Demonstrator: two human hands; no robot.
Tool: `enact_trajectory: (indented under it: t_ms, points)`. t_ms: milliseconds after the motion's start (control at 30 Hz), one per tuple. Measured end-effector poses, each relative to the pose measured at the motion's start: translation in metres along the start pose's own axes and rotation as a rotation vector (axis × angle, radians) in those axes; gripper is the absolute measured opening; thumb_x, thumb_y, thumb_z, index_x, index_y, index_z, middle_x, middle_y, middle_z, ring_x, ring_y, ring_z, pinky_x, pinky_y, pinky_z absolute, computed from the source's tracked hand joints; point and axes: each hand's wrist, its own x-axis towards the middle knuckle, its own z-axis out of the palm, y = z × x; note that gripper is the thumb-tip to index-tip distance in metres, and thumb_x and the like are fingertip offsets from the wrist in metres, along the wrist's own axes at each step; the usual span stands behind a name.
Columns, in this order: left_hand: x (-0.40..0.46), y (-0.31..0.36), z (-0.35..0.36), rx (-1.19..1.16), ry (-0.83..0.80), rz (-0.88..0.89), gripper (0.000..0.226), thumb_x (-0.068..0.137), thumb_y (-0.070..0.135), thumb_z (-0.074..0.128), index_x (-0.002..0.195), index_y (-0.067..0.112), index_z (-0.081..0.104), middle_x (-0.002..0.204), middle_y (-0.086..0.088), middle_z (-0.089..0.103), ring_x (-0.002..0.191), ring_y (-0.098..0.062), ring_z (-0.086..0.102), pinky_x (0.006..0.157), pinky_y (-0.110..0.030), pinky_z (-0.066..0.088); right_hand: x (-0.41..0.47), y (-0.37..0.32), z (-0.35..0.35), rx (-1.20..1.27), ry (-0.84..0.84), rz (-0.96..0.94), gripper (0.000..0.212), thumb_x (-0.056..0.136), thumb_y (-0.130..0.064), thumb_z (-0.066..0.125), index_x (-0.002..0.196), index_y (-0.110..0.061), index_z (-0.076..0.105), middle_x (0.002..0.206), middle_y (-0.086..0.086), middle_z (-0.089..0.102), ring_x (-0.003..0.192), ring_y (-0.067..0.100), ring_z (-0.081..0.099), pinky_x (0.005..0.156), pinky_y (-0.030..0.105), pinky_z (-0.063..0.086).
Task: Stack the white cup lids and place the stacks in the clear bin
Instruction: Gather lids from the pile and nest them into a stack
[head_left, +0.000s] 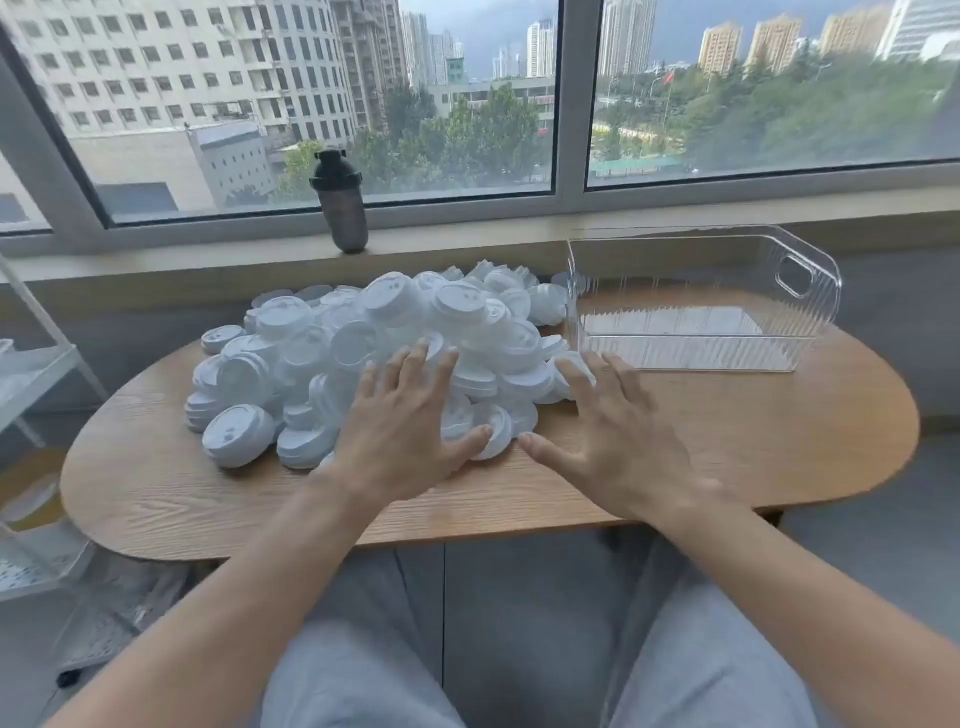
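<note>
Head view, lids: a large loose heap of white cup lids covers the left and middle of the oval wooden desk; they lie jumbled, some dome-up, some tilted on edge, a few nested at the heap's left rim.
Head view, clear bin: the clear bin with ribbed walls and a cut-out handle stands on the right rear of the desk, just beside the heap's right edge; nothing shows inside it.
Head view, left hand: the left hand lies palm-down on the near side of the heap, fingers spread and straight, resting on lids, gripping none.
Head view, right hand: the right hand is spread flat at the heap's near right corner, fingertips touching the outermost lids, thumb towards the left hand; released, holding nothing.
Head view, surroundings: a dark shaker bottle stands on the windowsill behind the heap; a white rack sits at far left; the person's grey-trousered knees show below the desk.
Progress: by my judgement the task is barely begun, with no finished stack in sight and the bin unfilled.
Left to do: gather lids into nested stacks, then carry each stack to the bin.
</note>
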Motion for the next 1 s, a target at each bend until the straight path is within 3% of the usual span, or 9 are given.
enact_trajectory:
  t_ms: [133, 300, 433, 633, 767, 867, 1000]
  points:
    - [-0.002, -0.007, 0.031, -0.001, 0.006, 0.01, 0.099, 0.083, 0.085, 0.024, 0.163, 0.028, 0.012, 0.171, -0.01, 0.011, 0.157, -0.027, 0.012, 0.128, -0.051, 0.008, -0.002, 0.007, 0.026, -0.004, -0.092, -0.026, 0.095, 0.086, -0.081, 0.036, 0.16, -0.028, 0.009, 0.168, 0.003, 0.005, 0.155, 0.021, -0.007, 0.127, 0.041, 0.005]
    - [0.001, -0.009, 0.063, -0.071, 0.067, 0.017, 0.089, 0.09, 0.069, 0.049, 0.161, 0.024, 0.022, 0.17, -0.012, 0.011, 0.152, -0.031, 0.025, 0.126, -0.052, 0.021, 0.002, 0.015, 0.054, 0.084, -0.13, 0.016, 0.095, 0.086, -0.079, 0.042, 0.161, -0.03, 0.01, 0.169, 0.001, 0.002, 0.155, 0.018, -0.008, 0.126, 0.04, 0.008]
    - [0.004, -0.011, 0.079, -0.119, 0.122, 0.028, 0.084, 0.091, 0.06, 0.057, 0.16, 0.024, 0.025, 0.171, -0.009, 0.006, 0.151, -0.032, 0.026, 0.128, -0.047, 0.017, 0.01, 0.017, 0.071, 0.144, -0.134, 0.015, 0.093, 0.088, -0.075, 0.05, 0.16, -0.03, 0.012, 0.167, 0.0, 0.002, 0.153, 0.016, -0.005, 0.124, 0.039, 0.011]
    - [0.015, -0.017, 0.1, -0.179, 0.133, 0.054, 0.087, 0.091, 0.058, 0.056, 0.162, 0.024, 0.02, 0.172, -0.008, 0.008, 0.154, -0.027, 0.023, 0.128, -0.045, 0.016, 0.031, 0.013, 0.091, 0.212, -0.113, 0.012, 0.09, 0.086, -0.076, 0.048, 0.157, -0.028, 0.021, 0.163, 0.001, 0.013, 0.152, 0.014, 0.004, 0.122, 0.038, 0.022]
    - [0.02, -0.021, 0.107, -0.264, 0.153, 0.063, 0.084, 0.093, 0.056, 0.056, 0.162, 0.026, 0.02, 0.172, -0.003, 0.01, 0.155, -0.023, 0.021, 0.128, -0.044, 0.018, 0.043, 0.007, 0.102, 0.201, -0.034, -0.03, 0.089, 0.082, -0.08, 0.049, 0.15, -0.024, 0.036, 0.151, 0.002, 0.032, 0.143, 0.016, 0.024, 0.117, 0.036, 0.034]
    - [0.021, -0.022, 0.108, -0.32, 0.18, 0.046, 0.081, 0.091, 0.05, 0.062, 0.16, 0.025, 0.027, 0.168, -0.001, 0.021, 0.15, -0.024, 0.03, 0.12, -0.039, 0.033, 0.049, 0.003, 0.106, 0.193, 0.031, -0.062, 0.084, 0.081, -0.081, 0.05, 0.143, -0.025, 0.046, 0.139, 0.0, 0.041, 0.131, 0.018, 0.037, 0.107, 0.035, 0.043]
    - [0.018, -0.023, 0.109, -0.396, 0.254, 0.028, 0.076, 0.089, 0.04, 0.067, 0.156, 0.022, 0.037, 0.161, 0.0, 0.034, 0.143, -0.016, 0.035, 0.102, -0.025, 0.037, 0.054, 0.001, 0.113, 0.195, 0.078, -0.105, 0.081, 0.081, -0.076, 0.056, 0.142, -0.023, 0.05, 0.134, 0.002, 0.045, 0.127, 0.02, 0.04, 0.106, 0.037, 0.045]
